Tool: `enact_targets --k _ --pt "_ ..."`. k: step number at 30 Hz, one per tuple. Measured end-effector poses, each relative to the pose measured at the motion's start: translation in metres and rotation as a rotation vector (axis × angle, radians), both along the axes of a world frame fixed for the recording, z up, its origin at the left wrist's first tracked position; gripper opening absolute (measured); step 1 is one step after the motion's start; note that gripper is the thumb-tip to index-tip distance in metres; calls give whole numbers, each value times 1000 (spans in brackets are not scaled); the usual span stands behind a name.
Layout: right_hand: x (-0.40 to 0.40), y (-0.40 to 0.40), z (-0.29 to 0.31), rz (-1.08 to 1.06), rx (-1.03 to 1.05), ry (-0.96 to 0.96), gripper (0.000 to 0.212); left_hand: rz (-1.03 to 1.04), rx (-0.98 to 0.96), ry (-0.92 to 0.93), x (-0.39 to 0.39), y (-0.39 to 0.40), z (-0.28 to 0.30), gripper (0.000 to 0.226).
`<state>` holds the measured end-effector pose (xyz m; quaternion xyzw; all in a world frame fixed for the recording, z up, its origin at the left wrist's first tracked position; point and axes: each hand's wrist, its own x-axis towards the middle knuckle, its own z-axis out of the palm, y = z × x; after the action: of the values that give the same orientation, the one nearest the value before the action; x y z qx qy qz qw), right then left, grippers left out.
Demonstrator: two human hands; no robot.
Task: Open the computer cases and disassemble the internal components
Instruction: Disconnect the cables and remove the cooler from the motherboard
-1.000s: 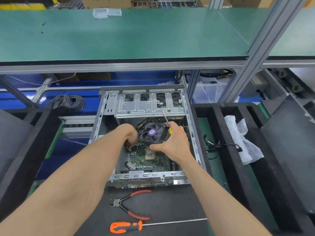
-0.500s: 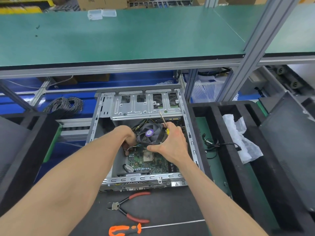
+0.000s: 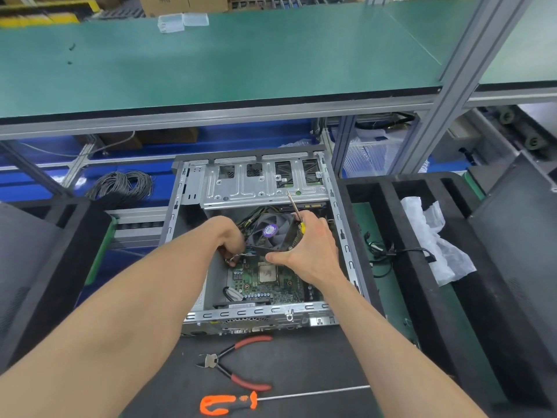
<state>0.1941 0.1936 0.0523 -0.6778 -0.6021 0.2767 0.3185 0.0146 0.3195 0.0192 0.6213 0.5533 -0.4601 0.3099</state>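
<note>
The right hand (image 3: 312, 250) grips the cooler fan (image 3: 272, 232), tilted clear of the motherboard (image 3: 265, 282) inside the open case (image 3: 340, 224), a small screwdriver (image 3: 294, 206) tucked alongside; the left hand (image 3: 230, 239) pinches the fan's cable connector (image 3: 232, 260). Fan removal seems underway; next, unplug, then lift out.

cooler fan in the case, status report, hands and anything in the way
Right hand grips cooler fan plus a small screwdriver, fan tilted up off motherboard. Left hand down at its cable; grip hidden. Cable not visibly free.
</note>
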Motion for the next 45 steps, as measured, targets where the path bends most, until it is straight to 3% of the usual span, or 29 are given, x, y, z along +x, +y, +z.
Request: enact_targets --k 8,12,14,21,25,28,34,36,38,40,45 --pt "0 2 -3 -1 10 -24 80 -33 41 -34 -10 9 20 30" --pt "0 -1 -1 -9 -13 -13 85 -192 142 13 -19 -2 27 32" --pt "0 0 -1 -14 -30 6 86 -132 161 -35 -24 -9 24 26" --pt "-4 -2 5 18 -28 1 77 158 147 -374 -29 -17 54 39" --pt "-8 -9 12 34 0 -31 79 157 250 -526 -35 -32 71 39" --pt "-7 -17 22 25 31 -30 76 272 324 -709 -41 -43 86 36" --pt "11 -38 48 -80 90 216 80 671 340 -1111 -23 -61 120 27" --pt "21 -45 59 -130 92 314 89 665 390 -1197 -3 -65 132 23" --pt "34 -52 68 -181 118 433 85 605 397 -1264 23 -70 146 20" --pt "50 -61 75 -240 169 525 71 523 385 -1300 49 -77 161 28" --pt "97 -84 75 -336 182 725 67 226 308 -1254 111 -93 176 86"
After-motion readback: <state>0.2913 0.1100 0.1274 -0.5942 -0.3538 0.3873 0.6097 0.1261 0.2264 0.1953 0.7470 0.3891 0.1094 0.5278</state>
